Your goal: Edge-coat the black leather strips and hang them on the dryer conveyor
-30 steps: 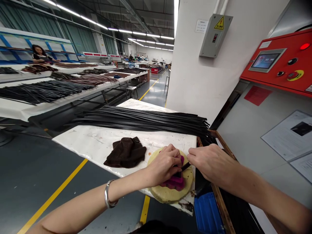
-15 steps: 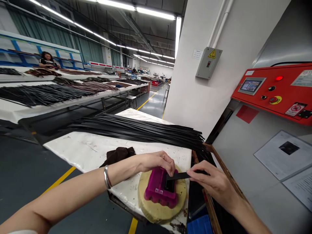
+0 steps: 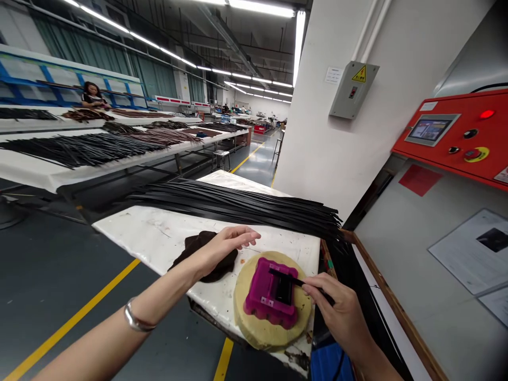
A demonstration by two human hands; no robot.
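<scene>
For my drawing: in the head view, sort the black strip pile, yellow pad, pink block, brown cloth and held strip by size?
1. Pile of black strips
2. Round yellow pad
3. Pink block and dark brown cloth look alike; the left hand hides some, so unsure
4. Black strip in the right hand

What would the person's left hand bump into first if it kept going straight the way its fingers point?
Most likely the bundle of black strips on the white table, ahead of the left hand. Depth is hard to judge here, so it could pass just above them.
</scene>
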